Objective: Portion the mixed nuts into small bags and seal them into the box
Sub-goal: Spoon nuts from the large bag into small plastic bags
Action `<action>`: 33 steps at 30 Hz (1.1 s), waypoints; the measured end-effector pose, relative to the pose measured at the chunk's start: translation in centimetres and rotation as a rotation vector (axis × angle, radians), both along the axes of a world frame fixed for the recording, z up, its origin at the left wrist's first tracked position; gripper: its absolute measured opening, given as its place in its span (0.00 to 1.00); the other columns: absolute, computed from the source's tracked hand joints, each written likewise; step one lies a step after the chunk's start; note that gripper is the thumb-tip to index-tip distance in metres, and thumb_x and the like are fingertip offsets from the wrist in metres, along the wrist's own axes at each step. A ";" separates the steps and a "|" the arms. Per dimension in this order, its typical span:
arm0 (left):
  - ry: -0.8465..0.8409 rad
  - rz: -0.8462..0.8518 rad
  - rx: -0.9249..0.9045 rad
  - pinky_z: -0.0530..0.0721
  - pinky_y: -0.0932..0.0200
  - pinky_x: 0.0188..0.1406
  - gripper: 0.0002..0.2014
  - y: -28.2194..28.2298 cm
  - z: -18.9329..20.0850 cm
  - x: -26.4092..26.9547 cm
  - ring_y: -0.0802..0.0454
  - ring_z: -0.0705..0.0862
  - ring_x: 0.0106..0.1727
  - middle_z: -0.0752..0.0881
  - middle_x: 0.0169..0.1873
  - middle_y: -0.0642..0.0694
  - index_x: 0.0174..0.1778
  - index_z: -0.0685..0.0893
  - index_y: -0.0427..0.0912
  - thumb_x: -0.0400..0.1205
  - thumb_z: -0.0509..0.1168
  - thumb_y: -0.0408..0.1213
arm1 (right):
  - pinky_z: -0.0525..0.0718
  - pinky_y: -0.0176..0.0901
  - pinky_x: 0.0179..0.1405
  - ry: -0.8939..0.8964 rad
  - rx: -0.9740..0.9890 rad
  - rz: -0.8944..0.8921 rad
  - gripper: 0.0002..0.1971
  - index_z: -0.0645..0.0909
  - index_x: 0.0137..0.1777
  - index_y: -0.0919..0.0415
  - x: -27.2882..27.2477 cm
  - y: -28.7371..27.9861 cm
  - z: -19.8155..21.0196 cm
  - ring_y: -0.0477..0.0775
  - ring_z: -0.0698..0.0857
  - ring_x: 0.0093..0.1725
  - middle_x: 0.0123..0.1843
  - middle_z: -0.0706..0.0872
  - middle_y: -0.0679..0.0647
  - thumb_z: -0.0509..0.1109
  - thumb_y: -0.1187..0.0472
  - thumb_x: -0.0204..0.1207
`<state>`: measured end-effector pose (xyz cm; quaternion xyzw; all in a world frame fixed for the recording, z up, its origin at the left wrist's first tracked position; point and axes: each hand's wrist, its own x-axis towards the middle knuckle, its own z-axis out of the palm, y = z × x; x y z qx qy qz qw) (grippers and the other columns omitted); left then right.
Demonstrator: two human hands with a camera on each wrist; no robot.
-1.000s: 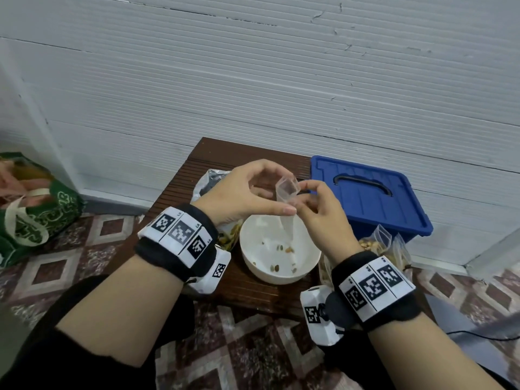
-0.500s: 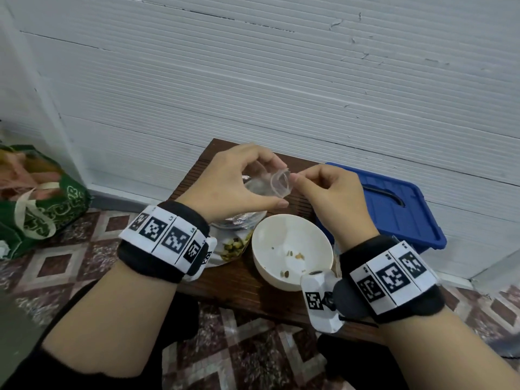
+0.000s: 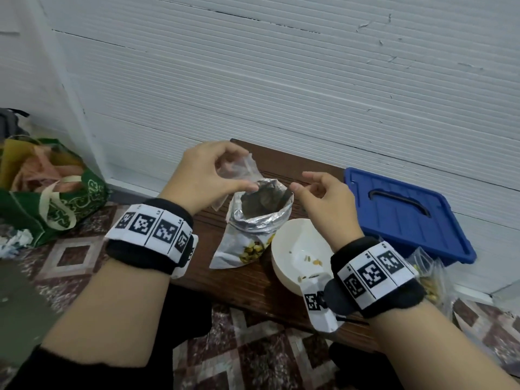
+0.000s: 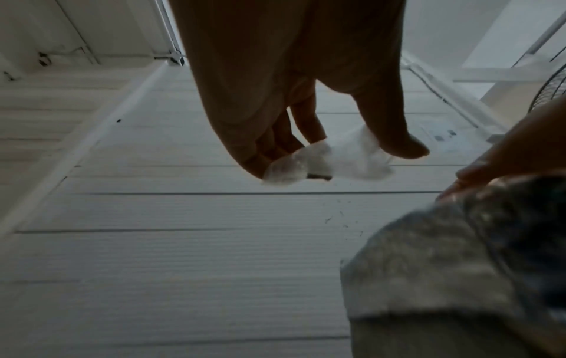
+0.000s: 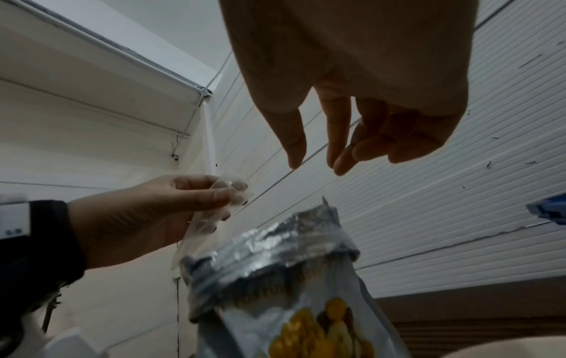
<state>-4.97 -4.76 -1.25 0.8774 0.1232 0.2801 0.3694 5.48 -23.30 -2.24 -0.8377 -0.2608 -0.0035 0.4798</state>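
Wooden table [image 3: 247, 280], left hand [image 3: 205, 178] pinching small bag [image 3: 239, 171], hanging mouth-up

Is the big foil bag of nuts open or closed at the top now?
Open. The foil bag stands upright on the table, its top edge spread wide, and the silver lining shows inside the mouth. No hand touches it.

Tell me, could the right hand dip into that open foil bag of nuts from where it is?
Probably yes: the right hand is empty beside the foil bag, whose mouth gapes open with nothing covering it.
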 end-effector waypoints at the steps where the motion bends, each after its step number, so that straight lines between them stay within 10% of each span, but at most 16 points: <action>1: 0.043 -0.006 -0.037 0.74 0.82 0.43 0.26 0.1 -0.5 0.1 0.70 0.80 0.46 0.84 0.47 0.61 0.54 0.85 0.53 0.61 0.82 0.48 | 0.74 0.33 0.44 0.000 -0.039 0.004 0.18 0.83 0.63 0.56 0.2 0.2 -0.3 0.41 0.80 0.44 0.44 0.85 0.49 0.73 0.50 0.76; 10: 0.187 -0.166 -0.173 0.84 0.64 0.57 0.26 -0.1 -2.4 0.5 0.68 0.84 0.52 0.87 0.49 0.60 0.52 0.86 0.53 0.58 0.84 0.48 | 0.80 0.62 0.55 -0.202 -0.201 0.061 0.08 0.79 0.35 0.43 -0.6 1.3 -1.9 0.56 0.83 0.48 0.36 0.83 0.41 0.74 0.54 0.73; 23: 0.228 -0.265 -0.075 0.79 0.74 0.52 0.26 -1.4 -2.4 0.4 0.68 0.83 0.53 0.88 0.50 0.59 0.53 0.86 0.56 0.59 0.84 0.49 | 0.52 0.44 0.43 -0.416 -0.440 0.160 0.06 0.82 0.42 0.54 -2.3 -0.4 -3.5 0.50 0.68 0.46 0.29 0.70 0.40 0.67 0.56 0.80; 33: 0.226 -0.233 -0.077 0.76 0.79 0.45 0.27 -1.7 -2.2 0.3 0.75 0.81 0.49 0.87 0.49 0.62 0.53 0.86 0.57 0.59 0.85 0.47 | 0.81 0.63 0.53 -0.015 -0.001 -0.065 0.13 0.77 0.33 0.53 -1.4 -0.1 -3.0 0.57 0.84 0.41 0.33 0.86 0.53 0.68 0.57 0.80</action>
